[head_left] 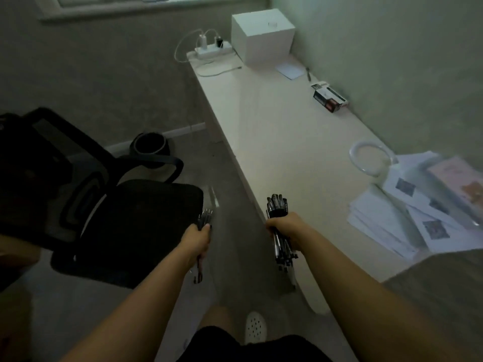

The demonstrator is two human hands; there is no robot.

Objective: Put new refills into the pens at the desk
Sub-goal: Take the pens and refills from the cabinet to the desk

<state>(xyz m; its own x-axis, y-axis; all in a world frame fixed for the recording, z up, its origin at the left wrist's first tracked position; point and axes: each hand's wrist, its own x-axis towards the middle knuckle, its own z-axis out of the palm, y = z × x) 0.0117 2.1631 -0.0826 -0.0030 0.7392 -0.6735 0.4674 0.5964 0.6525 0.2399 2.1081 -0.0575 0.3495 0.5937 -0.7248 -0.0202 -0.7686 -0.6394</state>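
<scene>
Your right hand (283,227) is clamped round a fat bundle of black plastic pens (278,205) — long axes pointing away, sticking out past both sides of your fingers. Left hand (197,239) grips thin refills (206,218) — tips forward, beside the desk (274,121).

Pens (277,206) above right grip: black. Counter (274,131) beyond: cream. Chair (146,212) beside left grip: black. Box (262,35): white.

One head-worn view, wide-angle, looking steeply down and forward from standing height: forearms close below, the long pale wooden desk (274,142) stretching away at right.
</scene>
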